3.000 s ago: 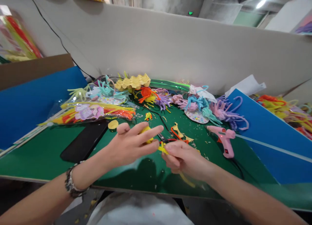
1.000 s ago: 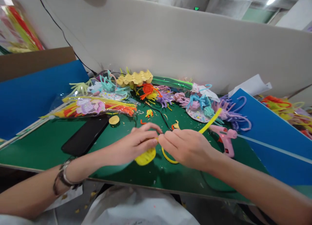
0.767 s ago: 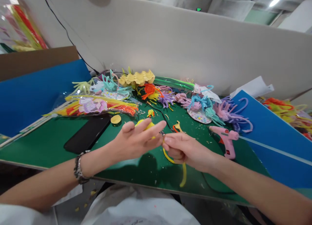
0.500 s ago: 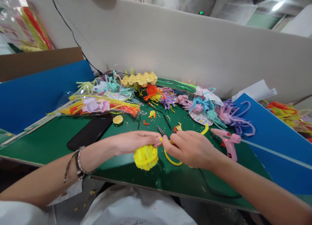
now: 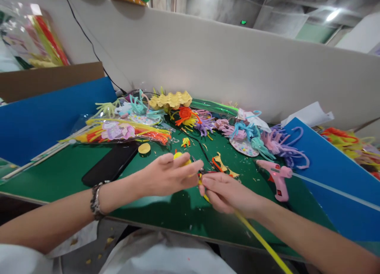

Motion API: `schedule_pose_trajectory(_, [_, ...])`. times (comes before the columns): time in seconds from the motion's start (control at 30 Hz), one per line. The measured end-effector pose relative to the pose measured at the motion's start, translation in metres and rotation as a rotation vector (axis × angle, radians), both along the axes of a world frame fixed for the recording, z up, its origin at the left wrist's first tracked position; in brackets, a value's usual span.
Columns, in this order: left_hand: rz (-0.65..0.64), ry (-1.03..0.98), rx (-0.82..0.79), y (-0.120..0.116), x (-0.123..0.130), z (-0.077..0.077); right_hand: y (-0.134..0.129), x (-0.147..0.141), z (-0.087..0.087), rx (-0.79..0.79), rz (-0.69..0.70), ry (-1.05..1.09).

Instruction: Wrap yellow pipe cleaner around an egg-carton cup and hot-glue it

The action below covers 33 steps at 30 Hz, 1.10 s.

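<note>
My left hand (image 5: 172, 173) is over the middle of the green table, its fingers spread. The yellow fuzzy piece (image 5: 183, 158) shows behind those fingers, mostly hidden by them. Close by on the right, my right hand (image 5: 221, 191) is closed around a long yellow pipe cleaner (image 5: 261, 239), which trails down past the table's front edge. Red-handled pliers or cutters (image 5: 202, 172) show between the two hands, partly covered; whether my right hand grips them too is unclear.
A pink glue gun (image 5: 277, 177) stands at the right by a blue board (image 5: 341, 187). A black phone (image 5: 109, 165) and a bag of pipe cleaners (image 5: 124, 131) lie left. Fuzzy bundles (image 5: 243, 131) and a yellow egg carton (image 5: 171, 100) line the back.
My left hand has opened and lifted off the yellow piece, which now sits farther back. The yellow pipe cleaner, looped on the table before, now stretches toward the lower right from my right hand.
</note>
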<state>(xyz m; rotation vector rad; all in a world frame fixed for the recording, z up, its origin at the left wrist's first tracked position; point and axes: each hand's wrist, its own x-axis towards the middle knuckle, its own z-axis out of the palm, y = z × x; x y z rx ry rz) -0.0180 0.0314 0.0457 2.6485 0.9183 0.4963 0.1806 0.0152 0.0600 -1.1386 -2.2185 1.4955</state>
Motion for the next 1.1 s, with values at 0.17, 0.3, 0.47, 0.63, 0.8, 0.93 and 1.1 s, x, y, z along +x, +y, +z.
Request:
schedule_pose_trajectory(0.17, [-0.001, -0.288, -0.780, 0.007, 0.008, 0.014, 0.006, 0.004, 0.006, 1.073, 0.107, -0.362])
schedule_pose_trajectory(0.3, [-0.001, -0.445, -1.257, 0.006, 0.013, 0.015, 0.007, 0.005, 0.019, 1.818, 0.274, -0.474])
schedule_pose_trajectory(0.47, [-0.009, -0.307, -0.688, 0.005, 0.012, 0.013, 0.012, 0.007, 0.027, 1.451, 0.222, -0.446])
schedule_pose_trajectory(0.63, [0.070, -0.050, 0.049, 0.002, 0.006, 0.008, 0.012, 0.006, 0.012, 0.343, 0.188, -0.176])
schedule_pose_trajectory(0.8, [0.020, -0.146, -0.198, 0.009, 0.008, 0.010, 0.013, 0.006, 0.005, 0.442, 0.100, -0.094])
schedule_pose_trajectory(0.93, [-0.042, -0.387, -0.979, 0.012, 0.011, 0.010, 0.017, 0.016, 0.019, 1.448, 0.182, -0.381])
schedule_pose_trajectory(1.1, [-0.066, -0.373, -1.018, 0.006, 0.012, 0.011, 0.011, 0.014, 0.029, 1.596, 0.260, -0.384])
